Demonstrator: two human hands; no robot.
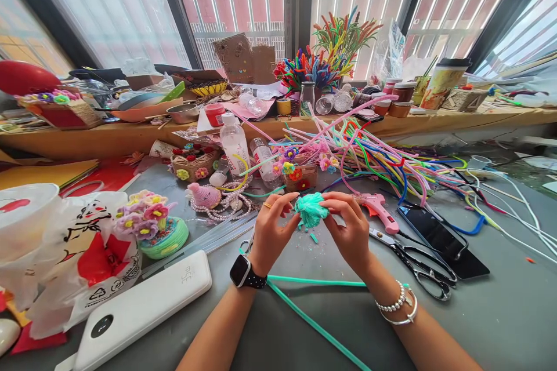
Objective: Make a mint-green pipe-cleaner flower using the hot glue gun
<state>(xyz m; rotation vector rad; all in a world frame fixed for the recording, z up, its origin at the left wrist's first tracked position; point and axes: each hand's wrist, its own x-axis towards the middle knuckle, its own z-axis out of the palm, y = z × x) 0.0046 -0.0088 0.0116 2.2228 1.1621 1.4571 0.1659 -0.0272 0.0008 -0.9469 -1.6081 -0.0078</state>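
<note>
Between my two hands, above the middle of the grey table, is a fluffy turquoise pom-pom-like piece [311, 210]. My left hand [274, 223] pinches its left side with thumb and fingers. On the opposite side, my right hand [348, 226] grips it between thumb and fingertips. Small turquoise scraps lie on the table just beneath. Long turquoise pipe cleaners [313, 324] stretch across the table under my wrists. To the right of my right hand lie a pink glue gun [380, 213] and large black-handled scissors [418, 264].
A white power bank [148, 307] and a crocheted flower pot [163, 237] stand at the left, beside a plastic bag [100, 243]. A black phone [435, 237] lies at the right. Behind are bottles [235, 142] and a heap of coloured pipe cleaners [383, 156], below a crowded ledge.
</note>
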